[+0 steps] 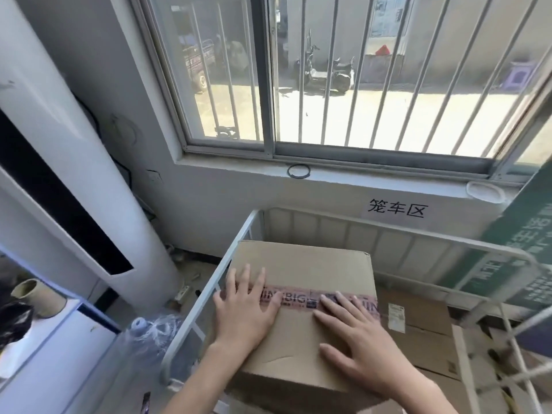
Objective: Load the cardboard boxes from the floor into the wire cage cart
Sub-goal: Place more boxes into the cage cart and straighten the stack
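Saw both hands flat, fingers spread, nothing gripped: left hand [243,309] & right hand [358,339] pressed on taped box [301,264] inside wire cart [191,312], other boxes [424,333] beside it.

Head view, close, facing forward-down over cart [209,282] toward window [328,85].

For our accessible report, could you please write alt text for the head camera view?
The left hand and right hand lie flat on a taped cardboard box inside the white wire cage cart, beside flatter boxes. Behind are a barred window and a wall sign; a white air conditioner stands left.
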`<action>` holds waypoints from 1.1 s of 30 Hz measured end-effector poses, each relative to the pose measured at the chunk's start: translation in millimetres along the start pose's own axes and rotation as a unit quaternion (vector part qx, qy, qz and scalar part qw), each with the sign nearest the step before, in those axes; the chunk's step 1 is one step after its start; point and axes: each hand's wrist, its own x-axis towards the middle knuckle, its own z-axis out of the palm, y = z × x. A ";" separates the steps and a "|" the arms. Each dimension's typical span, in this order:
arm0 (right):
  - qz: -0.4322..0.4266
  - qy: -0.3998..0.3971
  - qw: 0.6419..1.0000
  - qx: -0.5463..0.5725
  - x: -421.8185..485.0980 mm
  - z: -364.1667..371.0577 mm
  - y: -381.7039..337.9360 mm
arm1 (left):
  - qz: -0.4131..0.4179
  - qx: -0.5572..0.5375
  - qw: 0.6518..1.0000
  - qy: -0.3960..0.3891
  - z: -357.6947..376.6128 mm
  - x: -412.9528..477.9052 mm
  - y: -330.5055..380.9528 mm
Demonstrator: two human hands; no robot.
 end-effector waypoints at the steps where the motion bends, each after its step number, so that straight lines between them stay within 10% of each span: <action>1: 0.006 0.018 1.000 0.019 0.5 -0.2 -2.4 | -0.001 0.004 1.000 0.002 1.2 -3.4 -1.7; 12: 0.216 0.081 0.973 -0.010 29.3 5.3 -46.6 | 0.077 -0.022 0.997 -0.009 2.3 8.3 -14.7; 33: 0.315 0.148 0.938 0.012 -6.4 29.9 -94.9 | 0.197 -0.045 0.979 -0.007 -4.8 -18.9 -41.2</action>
